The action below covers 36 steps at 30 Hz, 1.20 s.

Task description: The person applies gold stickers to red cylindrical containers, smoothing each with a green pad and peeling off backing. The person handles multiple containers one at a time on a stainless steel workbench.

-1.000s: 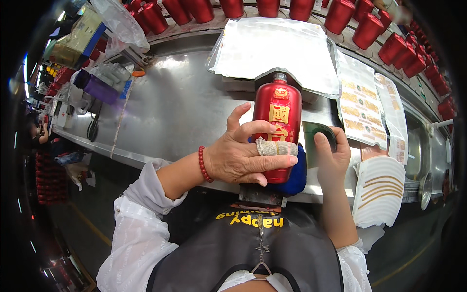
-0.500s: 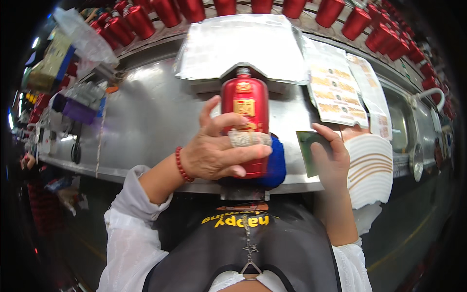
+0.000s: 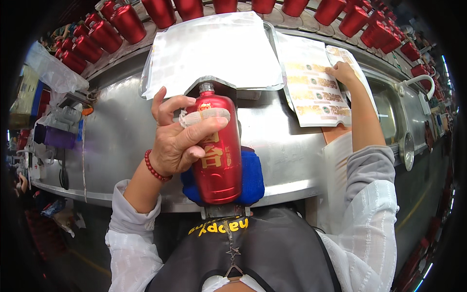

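Note:
A red glass bottle (image 3: 219, 170) with gold lettering lies on its back on a blue cloth pad (image 3: 253, 177), its neck toward the far side against a dark angled metal stop (image 3: 214, 82). My left hand (image 3: 177, 131) is curled over the bottle's upper left, a bandage around one finger. My right arm reaches far right, and my right hand (image 3: 345, 74) has its fingertips pinched together at the upper right of a sheet of gold labels (image 3: 316, 92). Whatever lies between those fingertips is too small to make out.
Beyond the bottle a stack of white sheets (image 3: 209, 48) rests on a tray. Rows of red bottles (image 3: 129, 24) stand along the far conveyor. At right are a sink (image 3: 389, 97) with a faucet and a metal ladle (image 3: 407, 151). A purple container (image 3: 53, 136) is at left.
My right hand has moved up and away from the bench's near edge to the label sheet; the green card it held is no longer visible. The bottle has turned slightly under my left hand.

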Tool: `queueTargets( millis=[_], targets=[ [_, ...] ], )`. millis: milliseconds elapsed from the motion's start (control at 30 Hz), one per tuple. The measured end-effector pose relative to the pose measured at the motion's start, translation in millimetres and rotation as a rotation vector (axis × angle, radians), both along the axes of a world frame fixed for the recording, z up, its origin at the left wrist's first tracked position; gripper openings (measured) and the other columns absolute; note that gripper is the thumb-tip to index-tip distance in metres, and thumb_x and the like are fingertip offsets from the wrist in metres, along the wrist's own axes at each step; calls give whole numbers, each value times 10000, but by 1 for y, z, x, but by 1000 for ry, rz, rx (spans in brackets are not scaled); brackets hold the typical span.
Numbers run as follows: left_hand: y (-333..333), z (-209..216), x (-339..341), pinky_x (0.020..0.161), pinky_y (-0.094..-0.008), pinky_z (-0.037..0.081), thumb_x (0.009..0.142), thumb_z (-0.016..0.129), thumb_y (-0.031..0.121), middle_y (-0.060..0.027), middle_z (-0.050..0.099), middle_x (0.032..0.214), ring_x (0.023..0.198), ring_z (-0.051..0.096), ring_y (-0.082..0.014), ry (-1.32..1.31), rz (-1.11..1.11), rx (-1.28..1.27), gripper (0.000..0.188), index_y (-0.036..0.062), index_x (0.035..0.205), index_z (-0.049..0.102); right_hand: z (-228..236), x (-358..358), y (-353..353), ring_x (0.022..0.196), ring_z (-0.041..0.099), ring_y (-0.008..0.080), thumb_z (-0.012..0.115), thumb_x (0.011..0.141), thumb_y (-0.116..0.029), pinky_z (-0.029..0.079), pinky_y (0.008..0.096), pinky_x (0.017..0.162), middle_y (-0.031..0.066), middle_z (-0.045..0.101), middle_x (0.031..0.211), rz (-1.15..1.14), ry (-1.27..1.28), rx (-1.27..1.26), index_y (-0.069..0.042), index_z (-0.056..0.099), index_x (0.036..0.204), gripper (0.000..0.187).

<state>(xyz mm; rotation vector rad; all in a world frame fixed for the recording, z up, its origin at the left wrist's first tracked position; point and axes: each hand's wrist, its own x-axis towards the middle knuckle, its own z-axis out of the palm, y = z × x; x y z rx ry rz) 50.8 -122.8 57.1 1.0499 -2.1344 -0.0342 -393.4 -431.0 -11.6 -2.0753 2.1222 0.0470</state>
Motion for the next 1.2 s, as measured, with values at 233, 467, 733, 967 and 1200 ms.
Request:
queueTargets(
  millis=[233, 467, 733, 967, 1200],
  targets=[
    [0, -3, 3, 1230, -463, 9, 1018, 333, 632, 42, 751, 957, 1247, 461, -190, 18, -4, 16, 609, 222, 1183, 753, 6, -6, -36, 941, 712, 326, 775, 805, -484, 525, 413, 870, 204, 738, 1026, -22, -56, 219, -10, 778, 865, 478],
    [-12, 15, 12, 1227, -481, 34, 1013, 371, 618, 31, 744, 872, 1210, 490, -190, -106, -61, 34, 574, 229, 1192, 752, -7, -12, -19, 834, 678, 355, 775, 794, -346, 519, 456, 786, 206, 703, 955, 223, 88, -324, -37, 733, 829, 314],
    [16, 4, -5, 1218, -502, 50, 1000, 442, 590, 90, 749, 1060, 1223, 475, -178, -107, -122, -17, 494, 255, 1209, 739, 134, 68, 89, 993, 555, 333, 718, 872, -216, 439, 442, 891, 133, 611, 1005, 602, -72, -387, -18, 659, 852, 208],
    [66, 16, -10, 1184, -526, 133, 928, 655, 382, 31, 735, 966, 1228, 464, -211, 59, -61, 93, 371, 205, 1249, 717, 229, 145, 203, 992, 540, 258, 714, 891, -112, 443, 380, 855, 85, 547, 1040, 1048, -124, -354, -21, 520, 828, 224],
    [34, 67, -12, 1031, -370, 336, 914, 706, 340, -92, 578, 1173, 1132, 478, -224, 299, -236, 372, 467, 66, 1274, 587, 281, 189, 289, 1064, 566, 241, 654, 960, -150, 452, 367, 863, 166, 553, 1187, 1323, -192, -425, -18, 518, 845, 222]
  ],
)
